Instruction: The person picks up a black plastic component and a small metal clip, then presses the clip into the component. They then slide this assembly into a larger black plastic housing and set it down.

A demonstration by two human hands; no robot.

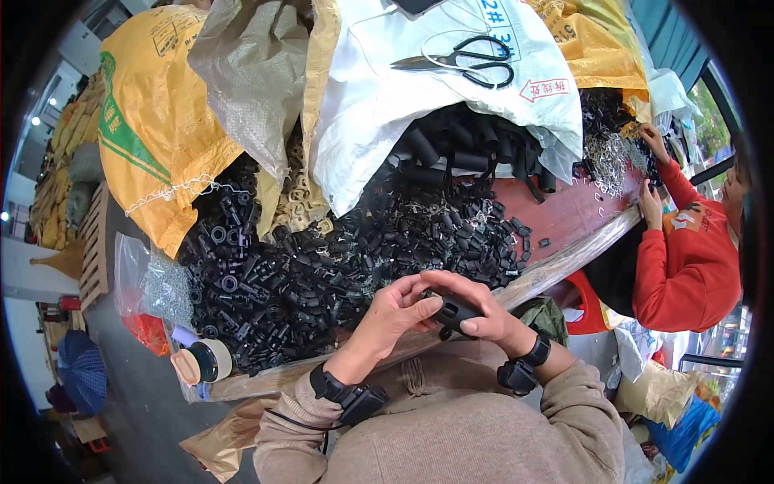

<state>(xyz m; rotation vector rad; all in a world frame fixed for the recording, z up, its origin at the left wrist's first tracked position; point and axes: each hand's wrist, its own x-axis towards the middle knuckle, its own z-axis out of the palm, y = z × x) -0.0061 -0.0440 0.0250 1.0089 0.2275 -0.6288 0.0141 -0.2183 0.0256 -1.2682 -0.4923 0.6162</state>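
Between my two hands, close to the table's front edge, is a black plastic part (456, 312), rounded and tube-like, with an opening in its side. My left hand (395, 310) is closed on its left end, thumb against it. The fingers of my right hand (477, 306) wrap round its other end, with the thumb pressed on the near side. Just beyond my hands lies a wide heap of small black plastic parts (298, 278), mixed with small metal pieces. Larger black tubes (463, 157) spill from a white woven sack (367, 105) behind the heap.
Black-handled scissors (476, 63) rest on the white sack. Yellow sacks (161, 105) stand at the back left. Tan clips (302, 206) lie among the parts. A round container (211, 360) sits at the left corner. A wooden edge (556, 258) borders the table; a person in red (685, 258) works at right.
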